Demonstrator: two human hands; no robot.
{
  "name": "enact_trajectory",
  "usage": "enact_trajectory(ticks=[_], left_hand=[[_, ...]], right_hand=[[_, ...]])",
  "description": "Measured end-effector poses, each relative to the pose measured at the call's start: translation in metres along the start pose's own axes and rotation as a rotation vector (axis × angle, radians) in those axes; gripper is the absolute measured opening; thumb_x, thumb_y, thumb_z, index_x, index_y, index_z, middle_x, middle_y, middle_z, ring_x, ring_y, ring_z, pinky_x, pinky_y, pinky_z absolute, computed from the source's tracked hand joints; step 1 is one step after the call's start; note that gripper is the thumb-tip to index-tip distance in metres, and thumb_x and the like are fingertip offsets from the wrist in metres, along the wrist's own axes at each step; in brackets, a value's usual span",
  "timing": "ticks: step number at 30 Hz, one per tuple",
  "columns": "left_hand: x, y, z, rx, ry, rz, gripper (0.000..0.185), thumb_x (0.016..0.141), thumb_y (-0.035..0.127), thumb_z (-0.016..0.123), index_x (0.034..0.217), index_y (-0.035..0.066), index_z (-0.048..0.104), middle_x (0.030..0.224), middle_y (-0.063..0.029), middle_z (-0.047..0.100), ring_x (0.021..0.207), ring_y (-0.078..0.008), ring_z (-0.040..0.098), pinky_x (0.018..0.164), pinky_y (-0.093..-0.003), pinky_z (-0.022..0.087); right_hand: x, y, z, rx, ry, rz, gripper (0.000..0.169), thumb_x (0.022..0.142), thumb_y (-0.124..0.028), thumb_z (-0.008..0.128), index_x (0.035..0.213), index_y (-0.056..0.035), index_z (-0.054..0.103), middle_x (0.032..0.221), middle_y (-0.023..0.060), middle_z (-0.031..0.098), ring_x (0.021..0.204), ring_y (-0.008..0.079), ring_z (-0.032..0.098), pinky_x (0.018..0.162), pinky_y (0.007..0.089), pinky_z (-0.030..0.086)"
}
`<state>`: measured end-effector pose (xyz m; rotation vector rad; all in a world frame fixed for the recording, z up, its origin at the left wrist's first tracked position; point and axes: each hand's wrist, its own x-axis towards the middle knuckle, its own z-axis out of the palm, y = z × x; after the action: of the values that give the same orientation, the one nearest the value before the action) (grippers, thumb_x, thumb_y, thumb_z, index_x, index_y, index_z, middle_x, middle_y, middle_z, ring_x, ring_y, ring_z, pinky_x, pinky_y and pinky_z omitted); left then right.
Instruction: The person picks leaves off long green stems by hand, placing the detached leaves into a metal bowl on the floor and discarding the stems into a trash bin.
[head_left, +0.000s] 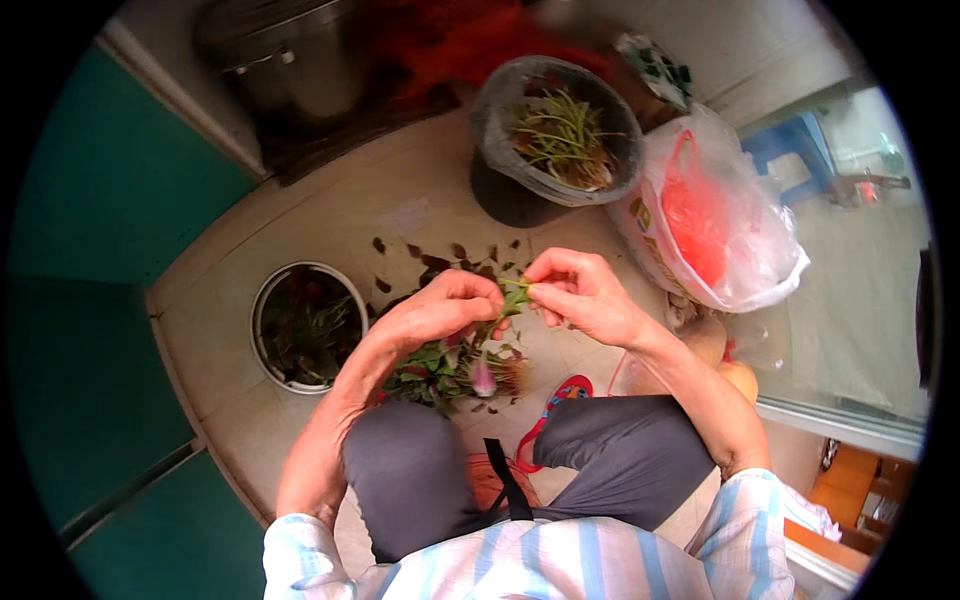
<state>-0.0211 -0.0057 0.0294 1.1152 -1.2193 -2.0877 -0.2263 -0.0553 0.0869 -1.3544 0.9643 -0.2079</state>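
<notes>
Fingertips of my left hand (459, 301) and my right hand (581, 294) meet around a small green leafy sprig (514, 297), one hand on each side of it. Below them on the tiled floor lies a heap of leafy greens (435, 375) with thin roots, and a pink-and-white object (484, 376) rests on it. Loose dark leaves (442, 262) are scattered just beyond my hands. A round white-rimmed basin (259, 330) holding greens and dark leaves stands to the left of my left forearm.
A bin with a grey liner (499, 169), holding green stems, stands ahead. Right of it are a white plastic bag (645, 247) with a red bag inside and a glass panel (832, 300). Teal cabinet panels (97, 195) line the left. My slippered foot (551, 412) is on the floor.
</notes>
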Motion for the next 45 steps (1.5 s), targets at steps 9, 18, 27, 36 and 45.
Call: enact_trajectory(ticks=[9, 18, 27, 36, 45], left_hand=[[-0.003, -0.001, -0.001, -0.064, -0.029, -0.002, 0.019, 0.086, 0.022, 0.051, 0.085, 0.005, 0.061, 0.071, 0.0, 0.06, 0.053, -0.0033, 0.043, 0.044, -0.0193, 0.033], [-0.009, -0.006, -0.008, -0.049, 0.128, 0.108, 0.023, 0.083, 0.02, 0.048, 0.071, 0.004, 0.059, 0.065, -0.0017, 0.057, 0.057, -0.0081, 0.048, 0.056, -0.0212, 0.038], [-0.042, -0.031, -0.043, -0.217, 0.652, 0.288, 0.018, 0.078, 0.017, 0.045, 0.068, 0.004, 0.053, 0.062, -0.0031, 0.052, 0.06, -0.0101, 0.048, 0.053, -0.0227, 0.038], [-0.081, -0.115, -0.109, 0.626, 1.269, 0.133, 0.02, 0.086, 0.016, 0.048, 0.084, 0.0, 0.059, 0.077, -0.0184, 0.058, 0.069, -0.0328, 0.055, 0.064, -0.0384, 0.043], [-0.089, -0.197, -0.093, 1.005, 1.176, -0.253, 0.048, 0.082, 0.019, 0.056, 0.126, 0.005, 0.046, 0.12, -0.0198, 0.049, 0.111, -0.0377, 0.044, 0.09, -0.0492, 0.038]], right_hand=[[0.009, 0.008, 0.005, 0.007, 0.048, 0.008, 0.013, 0.088, -0.01, 0.056, 0.096, -0.0004, 0.053, 0.076, 0.0012, 0.057, 0.059, 0.0047, 0.051, 0.051, 0.0185, 0.041], [0.021, -0.001, 0.014, -0.062, -0.017, -0.153, 0.01, 0.087, -0.007, 0.053, 0.093, 0.0015, 0.053, 0.071, 0.0003, 0.056, 0.056, 0.0043, 0.052, 0.049, 0.0205, 0.043], [0.049, -0.034, -0.011, -0.098, 0.227, -0.409, 0.013, 0.087, -0.007, 0.052, 0.097, 0.0002, 0.055, 0.073, 0.0005, 0.057, 0.057, 0.0041, 0.052, 0.05, 0.0205, 0.044], [0.068, 0.06, -0.031, -1.062, 0.391, -0.601, 0.028, 0.083, -0.018, 0.055, 0.108, -0.005, 0.055, 0.099, 0.0147, 0.058, 0.092, 0.0318, 0.057, 0.076, 0.0409, 0.048], [0.044, 0.289, 0.064, -1.04, -0.134, 0.091, 0.021, 0.08, -0.02, 0.058, 0.093, -0.0031, 0.059, 0.092, 0.0191, 0.054, 0.096, 0.0352, 0.053, 0.078, 0.0436, 0.047]])
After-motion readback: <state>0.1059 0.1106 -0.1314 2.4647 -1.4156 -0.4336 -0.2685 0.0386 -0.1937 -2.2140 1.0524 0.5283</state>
